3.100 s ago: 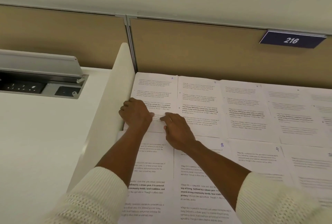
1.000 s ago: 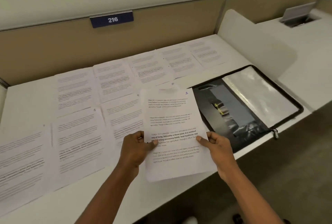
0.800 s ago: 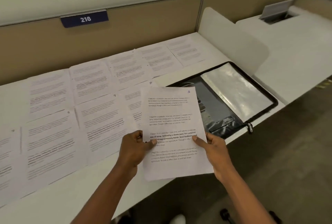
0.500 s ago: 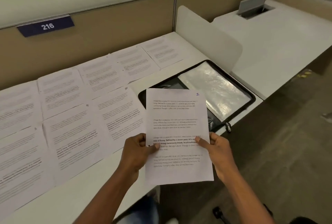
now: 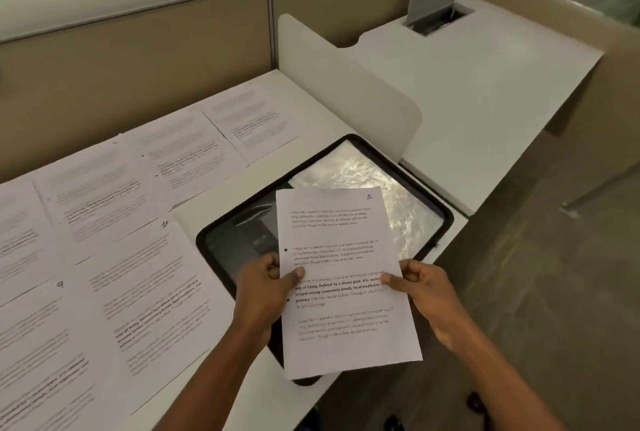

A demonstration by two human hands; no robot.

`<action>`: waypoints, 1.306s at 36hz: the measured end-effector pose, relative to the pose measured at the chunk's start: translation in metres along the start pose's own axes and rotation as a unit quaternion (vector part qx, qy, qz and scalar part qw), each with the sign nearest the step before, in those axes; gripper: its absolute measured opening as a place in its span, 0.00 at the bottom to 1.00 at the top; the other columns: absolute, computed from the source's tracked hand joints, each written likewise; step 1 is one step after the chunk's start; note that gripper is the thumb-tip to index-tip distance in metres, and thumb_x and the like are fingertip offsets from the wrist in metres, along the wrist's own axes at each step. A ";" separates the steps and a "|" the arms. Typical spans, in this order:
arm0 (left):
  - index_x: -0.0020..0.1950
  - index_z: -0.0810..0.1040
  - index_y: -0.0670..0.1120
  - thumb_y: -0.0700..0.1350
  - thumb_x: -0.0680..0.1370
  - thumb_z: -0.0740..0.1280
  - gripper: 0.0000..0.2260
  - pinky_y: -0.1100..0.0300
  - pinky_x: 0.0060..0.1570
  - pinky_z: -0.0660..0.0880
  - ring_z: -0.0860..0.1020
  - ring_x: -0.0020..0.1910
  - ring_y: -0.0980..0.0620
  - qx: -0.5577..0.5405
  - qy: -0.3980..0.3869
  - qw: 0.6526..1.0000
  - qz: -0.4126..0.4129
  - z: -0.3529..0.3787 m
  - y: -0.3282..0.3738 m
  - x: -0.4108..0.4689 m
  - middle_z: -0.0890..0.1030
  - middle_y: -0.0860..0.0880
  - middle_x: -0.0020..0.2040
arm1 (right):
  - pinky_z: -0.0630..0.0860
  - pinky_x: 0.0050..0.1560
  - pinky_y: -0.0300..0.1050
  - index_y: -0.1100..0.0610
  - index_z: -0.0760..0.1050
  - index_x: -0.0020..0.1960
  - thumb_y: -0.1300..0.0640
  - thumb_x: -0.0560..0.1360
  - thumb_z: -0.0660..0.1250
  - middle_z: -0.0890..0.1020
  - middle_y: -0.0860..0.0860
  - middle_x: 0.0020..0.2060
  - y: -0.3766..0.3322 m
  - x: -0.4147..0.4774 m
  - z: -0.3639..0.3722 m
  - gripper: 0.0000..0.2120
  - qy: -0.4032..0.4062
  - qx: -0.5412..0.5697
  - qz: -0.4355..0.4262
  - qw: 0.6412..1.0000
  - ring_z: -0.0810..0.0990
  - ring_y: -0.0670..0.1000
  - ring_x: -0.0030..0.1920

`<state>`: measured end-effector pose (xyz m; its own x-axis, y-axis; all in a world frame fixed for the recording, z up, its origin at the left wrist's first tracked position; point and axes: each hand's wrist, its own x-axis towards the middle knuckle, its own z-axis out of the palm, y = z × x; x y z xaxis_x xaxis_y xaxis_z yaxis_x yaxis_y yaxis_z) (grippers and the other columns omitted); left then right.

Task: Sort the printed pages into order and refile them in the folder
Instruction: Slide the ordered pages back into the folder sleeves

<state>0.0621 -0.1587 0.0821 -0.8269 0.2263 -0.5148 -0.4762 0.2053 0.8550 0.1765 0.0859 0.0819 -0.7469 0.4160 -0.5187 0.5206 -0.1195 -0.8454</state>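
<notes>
Left hand (image 5: 266, 292) and right hand (image 5: 427, 295) pinch the page (image 5: 343, 278) by its side edges, long axis pointing away, directly above the open folder (image 5: 239, 243) on the worktop (image 5: 287, 98)

Folder (image 5: 239, 247), right front corner of desk (image 5: 194, 204): middle and near rim hidden behind sheet (image 5: 346, 326) I hold.
My left hand (image 5: 266, 292), my right hand (image 5: 427, 295): fingertips behind sheet unseen.
Spread pages (image 5: 145, 292), desk's left end: cut by frame edge; print blurred, unreadable.
</notes>
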 end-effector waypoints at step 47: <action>0.55 0.81 0.49 0.40 0.79 0.75 0.08 0.56 0.42 0.85 0.88 0.43 0.54 -0.032 0.337 0.940 -0.051 0.147 0.052 0.089 0.87 0.54 0.50 | 0.82 0.54 0.46 0.55 0.84 0.52 0.56 0.68 0.84 0.89 0.46 0.45 -0.226 0.334 -0.008 0.16 -0.423 -0.400 -0.202 0.787 0.87 0.47 0.48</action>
<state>0.0080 0.0117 0.0717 -0.7679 -0.4503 -0.4556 -0.5617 0.1314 0.8168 -0.1873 0.2585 0.1011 -0.7501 -0.5164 -0.4133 0.0100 0.6159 -0.7877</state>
